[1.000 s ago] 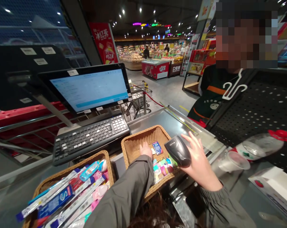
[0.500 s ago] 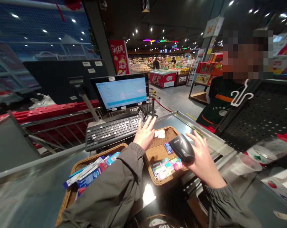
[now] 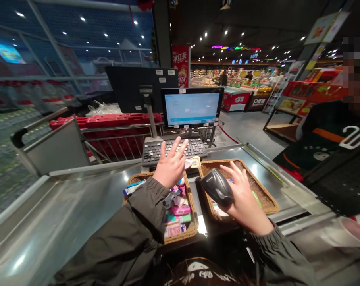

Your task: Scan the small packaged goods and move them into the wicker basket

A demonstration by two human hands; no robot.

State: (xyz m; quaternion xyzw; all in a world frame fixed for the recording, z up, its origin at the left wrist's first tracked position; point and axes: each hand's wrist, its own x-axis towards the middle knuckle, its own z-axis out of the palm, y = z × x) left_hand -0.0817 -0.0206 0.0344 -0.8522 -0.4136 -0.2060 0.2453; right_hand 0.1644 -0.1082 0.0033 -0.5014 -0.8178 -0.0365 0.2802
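Note:
My left hand (image 3: 171, 167) is over the near edge of the black keyboard (image 3: 153, 153), with several fingers stretched out. A small white and pale-yellow object (image 3: 194, 161) sits at its thumb side and seems held there; its kind is unclear. My right hand (image 3: 242, 194) is wrapped round a black barcode scanner (image 3: 217, 187), its head angled up and left above the right wicker basket (image 3: 267, 198). Beneath my left wrist is the left wicker basket (image 3: 194, 222), filled with small packets, among them a pink item (image 3: 180, 209).
A lit monitor (image 3: 193, 107) stands behind the keyboard, with a second screen's dark back (image 3: 138, 85) beside it. The metal counter (image 3: 63, 202) stretches left. At right are a person in a dark apron (image 3: 319, 139) and a white hanger (image 3: 352, 137).
The view has turned left. My left hand and the pale object have moved left, away from the right basket. The scanner, still in my right hand, has shifted left over that basket too.

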